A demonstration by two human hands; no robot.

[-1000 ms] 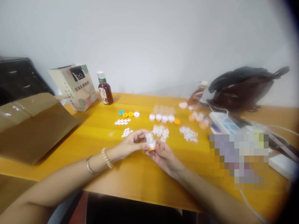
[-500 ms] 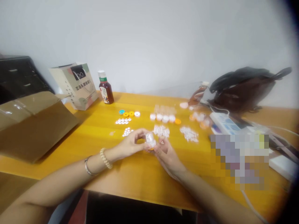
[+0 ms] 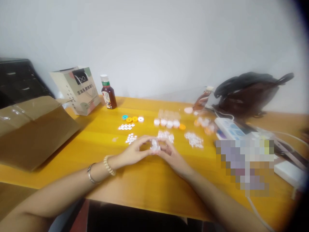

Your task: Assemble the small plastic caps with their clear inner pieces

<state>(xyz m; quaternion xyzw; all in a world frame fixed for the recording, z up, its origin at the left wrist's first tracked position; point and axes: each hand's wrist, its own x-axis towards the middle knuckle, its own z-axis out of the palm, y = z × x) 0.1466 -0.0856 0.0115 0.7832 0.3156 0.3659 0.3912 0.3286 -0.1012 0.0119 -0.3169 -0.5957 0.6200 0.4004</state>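
Observation:
Between my two hands is a small clear plastic container point(image 3: 154, 145), held above the yellow wooden table point(image 3: 135, 187). My left hand point(image 3: 138, 150) grips it from the left with thumb and fingers, and my right hand point(image 3: 171, 155) closes on its right side. Fingers cover part of it, and its lower end is blurred. Just beyond my hands lie small white round pieces point(image 3: 131, 138), a cluster of clear plastic bits point(image 3: 166, 136) and a heap of whitish small parts point(image 3: 193, 140).
Caps in blue, orange and white point(image 3: 129, 119) and a row of white lids point(image 3: 167, 123) lie farther back. A cardboard box point(image 3: 36, 132), a paper bag point(image 3: 83, 91) and a drink bottle point(image 3: 108, 93) stand left. To the right are a power strip point(image 3: 228, 128) and a dark bag point(image 3: 248, 93).
My right hand has shifted its fingers up around the container's right side. The orange showing at the container's bottom is now out of sight. The whole view has moved slightly.

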